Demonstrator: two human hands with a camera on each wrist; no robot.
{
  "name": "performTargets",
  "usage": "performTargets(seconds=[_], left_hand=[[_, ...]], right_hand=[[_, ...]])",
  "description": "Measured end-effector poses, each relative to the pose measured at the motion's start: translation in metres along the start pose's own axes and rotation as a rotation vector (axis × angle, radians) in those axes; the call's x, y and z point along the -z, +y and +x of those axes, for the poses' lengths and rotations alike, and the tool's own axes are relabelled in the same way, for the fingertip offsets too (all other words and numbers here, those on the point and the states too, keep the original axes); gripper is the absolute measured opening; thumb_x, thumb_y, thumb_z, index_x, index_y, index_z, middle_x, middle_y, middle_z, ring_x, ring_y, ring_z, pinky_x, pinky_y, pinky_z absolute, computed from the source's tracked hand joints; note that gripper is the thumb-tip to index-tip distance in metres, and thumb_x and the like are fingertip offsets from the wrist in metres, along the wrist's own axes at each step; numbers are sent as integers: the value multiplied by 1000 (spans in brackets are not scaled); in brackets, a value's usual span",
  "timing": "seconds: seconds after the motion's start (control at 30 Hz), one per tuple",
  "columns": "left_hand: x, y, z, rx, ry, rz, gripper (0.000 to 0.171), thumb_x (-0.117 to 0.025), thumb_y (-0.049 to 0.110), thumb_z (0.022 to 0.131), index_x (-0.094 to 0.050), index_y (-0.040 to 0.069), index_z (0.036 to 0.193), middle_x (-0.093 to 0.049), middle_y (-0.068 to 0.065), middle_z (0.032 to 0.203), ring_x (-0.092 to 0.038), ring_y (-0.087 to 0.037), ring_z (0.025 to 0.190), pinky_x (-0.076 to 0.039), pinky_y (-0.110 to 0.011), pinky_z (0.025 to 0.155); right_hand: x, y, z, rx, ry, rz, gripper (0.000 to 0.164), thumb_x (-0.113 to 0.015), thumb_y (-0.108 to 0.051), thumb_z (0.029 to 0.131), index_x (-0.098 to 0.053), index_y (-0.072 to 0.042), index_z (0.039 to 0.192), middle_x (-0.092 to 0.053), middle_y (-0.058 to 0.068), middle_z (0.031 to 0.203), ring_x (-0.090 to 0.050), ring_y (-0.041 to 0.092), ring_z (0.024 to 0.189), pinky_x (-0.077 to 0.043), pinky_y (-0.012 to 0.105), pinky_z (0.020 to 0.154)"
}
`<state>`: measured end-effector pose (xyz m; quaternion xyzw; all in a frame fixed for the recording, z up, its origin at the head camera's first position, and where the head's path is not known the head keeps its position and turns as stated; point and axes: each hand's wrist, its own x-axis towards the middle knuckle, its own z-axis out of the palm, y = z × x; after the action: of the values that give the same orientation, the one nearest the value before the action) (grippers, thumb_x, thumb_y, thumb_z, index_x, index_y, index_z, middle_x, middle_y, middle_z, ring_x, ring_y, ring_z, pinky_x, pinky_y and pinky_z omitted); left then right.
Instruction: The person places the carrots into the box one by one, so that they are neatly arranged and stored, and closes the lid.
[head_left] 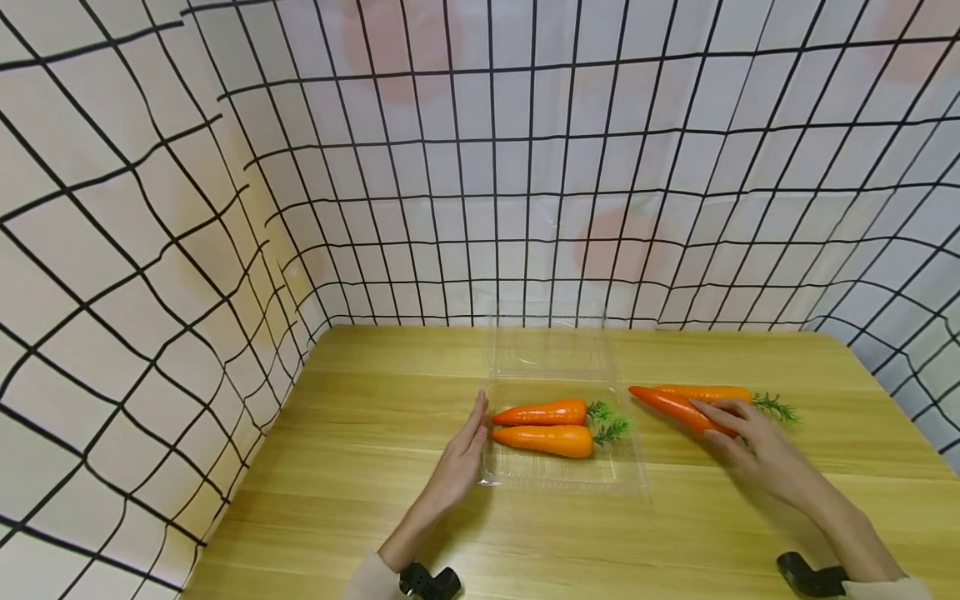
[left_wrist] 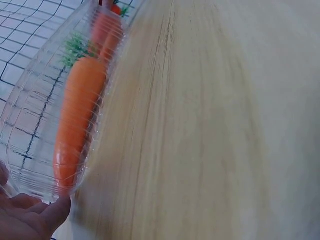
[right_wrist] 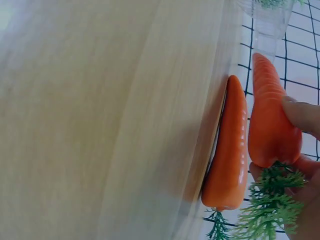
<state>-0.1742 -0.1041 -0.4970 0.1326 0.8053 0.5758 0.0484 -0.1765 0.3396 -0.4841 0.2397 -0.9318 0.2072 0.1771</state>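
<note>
Two orange carrots with green tops, an upper carrot (head_left: 543, 412) and a lower carrot (head_left: 547, 441), lie side by side in a clear plastic box (head_left: 562, 481). My left hand (head_left: 459, 460) rests against the box's left wall with its fingers extended. My right hand (head_left: 763, 450) pinches a redder carrot (right_wrist: 275, 125) near its thick end, thumb on one side and fingers on the other. The held carrot's tip points left toward the box. Just behind it, another carrot (head_left: 705, 392) lies on the table, its leafy top to the right.
The clear lid (head_left: 547, 350) stands open at the back of the box. A wooden table (head_left: 360, 433) lies beneath everything. White cloth with a black grid (head_left: 465, 175) walls the back and sides. Black wrist devices show at both wrists, such as the left one (head_left: 430, 581).
</note>
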Motion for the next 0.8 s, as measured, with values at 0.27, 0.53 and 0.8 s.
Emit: performTargets(seconds=[0.27, 0.53, 0.8], left_hand=[[0, 0, 0, 5, 2, 6, 57, -29, 14, 115, -9, 12, 168, -18, -13, 172, -28, -34, 157, -25, -52, 128], [0, 0, 0, 11, 7, 19, 56, -30, 14, 115, -11, 12, 167, -19, -13, 172, -28, -34, 157, -24, -52, 128], [1, 1, 0, 4, 3, 4, 57, -30, 13, 114, -10, 12, 167, -19, -13, 172, -28, -34, 157, -25, -52, 128]], right_hand=[[6, -3, 4, 10, 68, 13, 53, -72, -3, 95, -61, -13, 146, -63, 14, 123, -46, 3, 103, -36, 23, 75], [10, -12, 12, 46, 154, 4, 54, -74, 0, 92, -64, -13, 143, -62, 16, 122, -41, -3, 105, -34, 20, 76], [19, -32, 22, 40, 147, 13, 54, -74, 0, 92, -64, -15, 143, -62, 14, 124, -45, 4, 108, -38, 22, 77]])
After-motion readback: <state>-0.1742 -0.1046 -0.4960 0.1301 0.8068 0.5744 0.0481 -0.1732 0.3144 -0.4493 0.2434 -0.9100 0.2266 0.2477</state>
